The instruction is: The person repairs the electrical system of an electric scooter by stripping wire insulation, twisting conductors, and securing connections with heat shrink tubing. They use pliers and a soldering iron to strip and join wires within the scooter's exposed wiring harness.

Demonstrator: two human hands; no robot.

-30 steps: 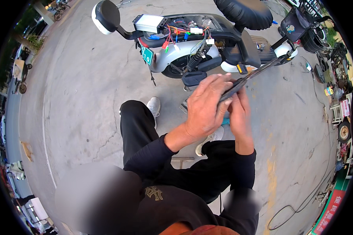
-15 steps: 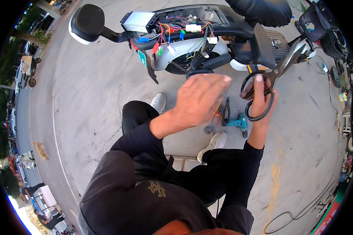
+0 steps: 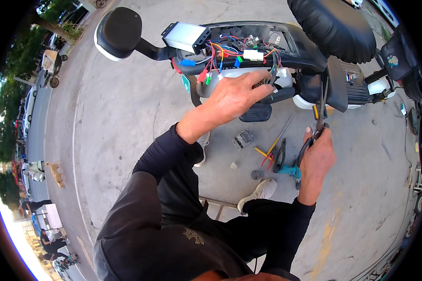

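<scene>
Reaching to the scooter's rear, my left hand (image 3: 236,96) has its fingers curled on a bundle of thin wires (image 3: 273,70) that hangs from the open bay under the seat. My palm hides part of the white rear fender and the shock absorber. My right hand (image 3: 317,161) is closed round the black handles of a pair of large scissors (image 3: 322,110), blades pointing away from me, in front of the footboard area. Above the left hand lie coloured wires with a white connector (image 3: 253,55) and red, green and blue plugs. A silver finned controller box (image 3: 186,36) rests at the bay's left end.
On the ground lie a teal power drill (image 3: 290,171), black pliers (image 3: 279,157), a yellow-handled screwdriver (image 3: 278,138) and a clear box of small parts (image 3: 243,139). The black seat (image 3: 332,30) is tipped up. A dog (image 3: 56,174) stands far left, near the road.
My left hand has gone forward onto the wires. My right hand has turned the scissors so the blades point straight ahead. The view has shifted, and the dog shows differently.
</scene>
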